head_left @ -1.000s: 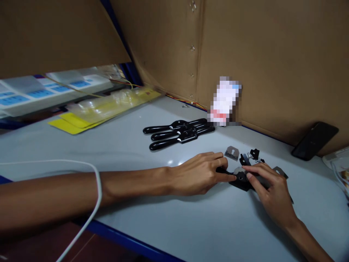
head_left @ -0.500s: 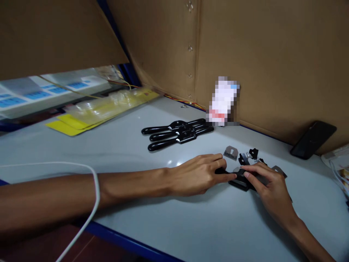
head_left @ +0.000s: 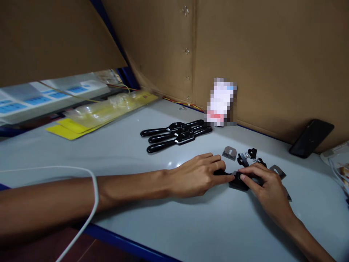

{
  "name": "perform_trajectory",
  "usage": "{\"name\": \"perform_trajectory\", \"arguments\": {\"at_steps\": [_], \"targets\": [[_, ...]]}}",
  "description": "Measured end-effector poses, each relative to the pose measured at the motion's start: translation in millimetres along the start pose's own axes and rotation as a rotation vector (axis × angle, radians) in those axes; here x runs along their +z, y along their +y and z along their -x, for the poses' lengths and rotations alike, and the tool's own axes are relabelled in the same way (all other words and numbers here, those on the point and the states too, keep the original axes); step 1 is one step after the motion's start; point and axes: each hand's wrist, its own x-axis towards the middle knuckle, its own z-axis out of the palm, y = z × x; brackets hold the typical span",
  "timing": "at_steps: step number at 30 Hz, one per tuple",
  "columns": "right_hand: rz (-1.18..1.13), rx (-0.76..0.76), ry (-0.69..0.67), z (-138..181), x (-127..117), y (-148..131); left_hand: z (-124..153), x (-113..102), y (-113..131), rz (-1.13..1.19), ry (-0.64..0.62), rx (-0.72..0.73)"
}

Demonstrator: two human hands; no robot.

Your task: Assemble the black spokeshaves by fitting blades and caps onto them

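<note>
My left hand (head_left: 200,174) is wrapped round one handle of a black spokeshave (head_left: 237,185) low over the table, its index finger reaching onto the body. At the spokeshave's middle, my right hand (head_left: 268,185) presses thumb and fingertips against the body; whatever small part may be under them is hidden. Just beyond lie a grey slotted blade (head_left: 229,153), black cap pieces (head_left: 252,153) and small silver screws (head_left: 247,155). Another slotted blade (head_left: 278,171) rests right of my right hand. Farther left, 3 black spokeshave bodies (head_left: 180,135) sit side by side.
A lit phone with a blurred screen (head_left: 221,102) leans on the cardboard wall (head_left: 272,65); a dark phone (head_left: 312,138) leans farther right. Yellow cards in clear plastic (head_left: 103,114) lie at the back left. A white cable (head_left: 96,189) crosses over my left forearm.
Both hands keep their places on the spokeshave, with only a slight shift of the fingertips. The whole view has moved slightly.
</note>
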Motion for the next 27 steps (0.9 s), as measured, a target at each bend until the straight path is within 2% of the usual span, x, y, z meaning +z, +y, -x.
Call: {"name": "perform_trajectory", "arguments": {"at_steps": [7, 11, 15, 20, 27], "targets": [[0.02, -0.008, 0.0, -0.6, 2.4, 0.5, -0.3, -1.8, 0.1, 0.001, -0.033, -0.027], [0.058, -0.038, -0.048, 2.1, -7.0, 0.1, -0.4, -1.7, 0.2, 0.005, -0.034, -0.037], [0.221, -0.21, -0.136, 11.7, -18.0, 3.0, -0.1, 0.3, 0.2, 0.019, -0.03, -0.036], [0.469, -0.428, -0.145, 19.5, -12.5, 3.8, -0.6, 0.2, 0.5, 0.024, -0.008, -0.02], [0.537, -0.536, -0.112, 13.1, -4.7, -1.3, -2.3, -0.4, 0.7, 0.048, 0.012, -0.009]]}}
